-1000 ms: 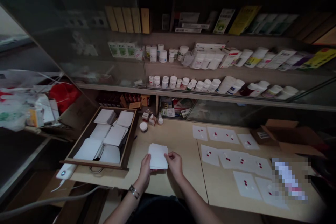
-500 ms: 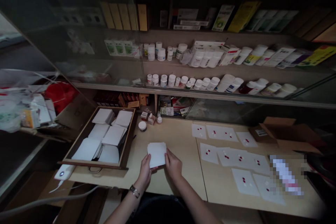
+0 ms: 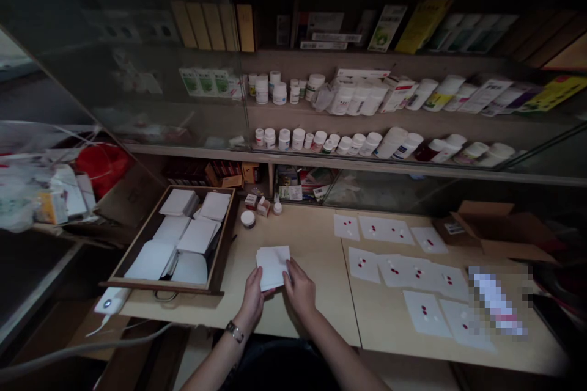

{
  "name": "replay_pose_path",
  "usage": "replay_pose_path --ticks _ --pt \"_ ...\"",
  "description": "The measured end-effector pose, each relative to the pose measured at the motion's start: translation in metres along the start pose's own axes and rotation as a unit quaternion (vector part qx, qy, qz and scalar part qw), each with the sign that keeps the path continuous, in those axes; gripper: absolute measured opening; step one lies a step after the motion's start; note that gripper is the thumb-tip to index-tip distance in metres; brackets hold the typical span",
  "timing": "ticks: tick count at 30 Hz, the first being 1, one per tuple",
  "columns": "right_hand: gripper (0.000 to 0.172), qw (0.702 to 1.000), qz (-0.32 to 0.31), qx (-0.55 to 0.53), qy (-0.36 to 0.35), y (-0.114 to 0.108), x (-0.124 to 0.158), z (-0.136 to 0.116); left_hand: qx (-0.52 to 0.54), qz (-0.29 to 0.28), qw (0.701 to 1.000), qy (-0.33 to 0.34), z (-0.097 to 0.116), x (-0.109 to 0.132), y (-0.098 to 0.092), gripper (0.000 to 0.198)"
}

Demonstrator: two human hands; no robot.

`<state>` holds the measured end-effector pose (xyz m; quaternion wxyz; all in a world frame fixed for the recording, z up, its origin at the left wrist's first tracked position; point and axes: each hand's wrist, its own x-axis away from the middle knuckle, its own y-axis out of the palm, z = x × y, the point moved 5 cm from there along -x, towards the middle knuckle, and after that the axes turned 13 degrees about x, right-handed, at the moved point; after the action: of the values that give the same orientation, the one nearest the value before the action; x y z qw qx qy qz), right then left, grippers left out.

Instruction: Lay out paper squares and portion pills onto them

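Note:
A stack of white paper sheets is held over the front of the table, between both hands. My left hand is closed around its left and lower edge, with a metal band on the wrist. At the right edge, my right hand grips the stack, its thumb and fingers near the upper right corner, where the top sheet looks slightly bent. To the left sits a wooden drawer tray with several piles of white paper. On the right, several white sheets lie spread in rows, bearing red and white pills.
Small bottles and a white jar stand behind the hands. An open cardboard box is at the back right, near a blurred-out object. Glass-fronted shelves with medicine bottles rise behind the table. A white power strip lies front left.
My right hand has shifted slightly up along the stack's right edge, and the top sheet now bends there. My left hand keeps its hold. The view has moved slightly.

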<state>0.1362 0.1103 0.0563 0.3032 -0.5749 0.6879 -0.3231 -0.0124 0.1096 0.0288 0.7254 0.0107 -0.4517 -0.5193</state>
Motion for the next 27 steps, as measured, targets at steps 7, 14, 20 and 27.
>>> replay_pose_path --ticks 7,14,20,27 --pt "0.031 0.980 0.025 -0.170 0.095 -0.003 -0.018 0.023 -0.014 -0.012 0.999 0.041 0.009 0.001 -0.010 0.042" --pt "0.030 0.982 -0.022 -0.138 0.124 0.023 -0.069 0.046 -0.030 0.132 0.978 0.157 0.021 0.001 -0.087 0.038" --pt "0.012 0.991 -0.055 -0.009 0.125 0.044 -0.083 0.036 0.013 0.171 0.967 0.187 0.021 0.001 -0.106 0.028" --pt "0.044 0.985 -0.044 0.111 0.125 0.022 -0.077 0.020 0.024 0.079 0.983 0.165 0.014 -0.013 -0.054 0.051"
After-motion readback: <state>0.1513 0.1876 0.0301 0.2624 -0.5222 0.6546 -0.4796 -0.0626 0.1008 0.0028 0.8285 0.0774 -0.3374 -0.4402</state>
